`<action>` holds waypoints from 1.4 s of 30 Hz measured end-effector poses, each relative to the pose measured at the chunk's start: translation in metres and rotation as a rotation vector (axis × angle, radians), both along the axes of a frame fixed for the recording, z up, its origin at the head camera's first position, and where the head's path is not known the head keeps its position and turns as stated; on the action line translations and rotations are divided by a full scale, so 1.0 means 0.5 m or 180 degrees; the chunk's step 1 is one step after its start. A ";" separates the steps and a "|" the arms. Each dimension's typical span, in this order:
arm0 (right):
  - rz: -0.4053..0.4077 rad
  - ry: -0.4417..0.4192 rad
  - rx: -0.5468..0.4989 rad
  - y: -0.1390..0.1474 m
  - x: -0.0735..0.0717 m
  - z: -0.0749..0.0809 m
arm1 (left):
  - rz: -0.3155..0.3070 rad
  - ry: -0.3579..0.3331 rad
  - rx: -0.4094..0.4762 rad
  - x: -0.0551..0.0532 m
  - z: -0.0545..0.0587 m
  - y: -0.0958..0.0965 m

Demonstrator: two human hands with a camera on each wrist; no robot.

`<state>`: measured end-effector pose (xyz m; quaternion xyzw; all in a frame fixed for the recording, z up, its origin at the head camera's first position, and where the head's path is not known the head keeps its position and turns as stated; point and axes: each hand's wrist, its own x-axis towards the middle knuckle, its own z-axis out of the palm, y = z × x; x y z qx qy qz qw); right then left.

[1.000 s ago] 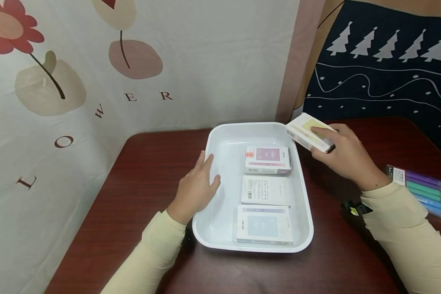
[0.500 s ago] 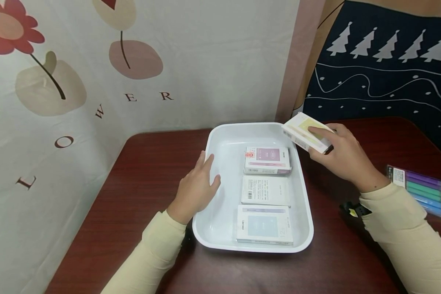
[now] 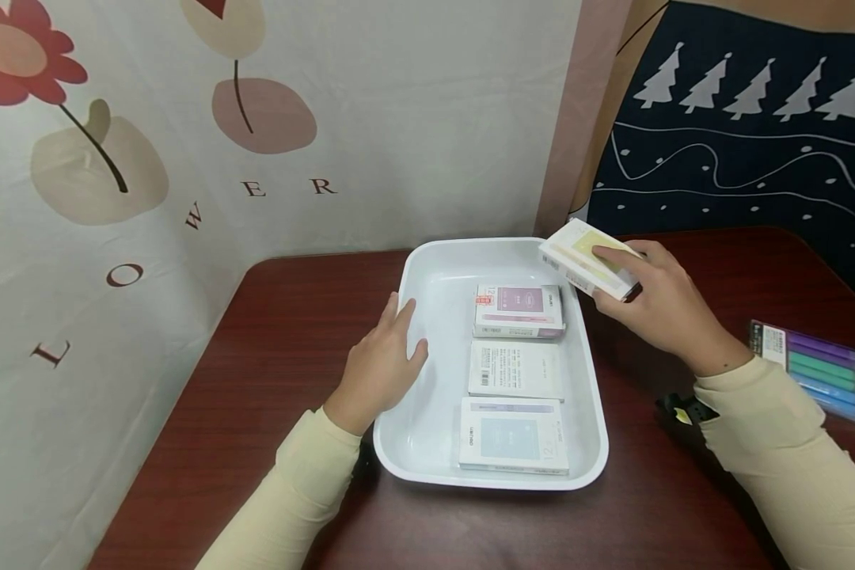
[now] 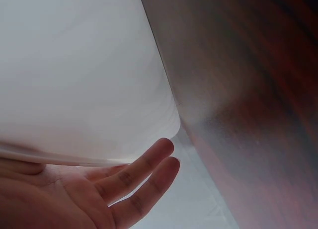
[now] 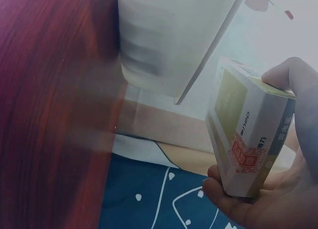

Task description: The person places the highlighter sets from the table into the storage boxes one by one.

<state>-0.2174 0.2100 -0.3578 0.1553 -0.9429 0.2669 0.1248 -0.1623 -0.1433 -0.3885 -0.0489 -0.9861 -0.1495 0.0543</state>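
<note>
My right hand (image 3: 663, 305) grips a white box with a yellow panel (image 3: 588, 252), held tilted at the far right corner of a white tray (image 3: 427, 265). In the right wrist view the box (image 5: 248, 134) shows a red sticker, with thumb and fingers around it. Three flat boxes lie in a column inside the tray: a purple-panelled box (image 3: 518, 310) at the back, a box with printed text (image 3: 515, 369) in the middle, a blue-panelled box (image 3: 513, 435) in front. At the tray's left rim rests my left hand (image 3: 379, 368), fingers spread and relaxed.
A clear pack of purple, green and blue pens (image 3: 826, 368) lies on the dark wooden table (image 3: 256, 380), right of the tray. A pale printed curtain (image 3: 427, 119) stands behind the table, beside a dark cloth with white trees (image 3: 741, 150).
My right hand has shifted slightly left with the yellow-panelled box, bringing it further over the tray's far right corner. The left hand and tray have stayed put.
</note>
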 end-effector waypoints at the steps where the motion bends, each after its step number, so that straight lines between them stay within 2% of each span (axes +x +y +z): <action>1: 0.0009 0.0005 -0.0012 -0.001 0.001 0.000 | 0.0001 0.0000 0.0000 0.000 0.000 0.000; 12: 0.0181 -0.0109 -0.0087 -0.018 0.009 -0.005 | 0.0010 -0.0008 0.0006 0.000 0.001 0.001; 32: 0.0321 0.0061 0.0009 -0.033 0.017 -0.008 | 0.0023 -0.0001 0.0025 0.001 -0.002 0.001; 42: 0.0470 0.0186 -0.0008 -0.043 0.023 -0.012 | 0.0023 -0.0004 0.0032 0.001 -0.002 0.001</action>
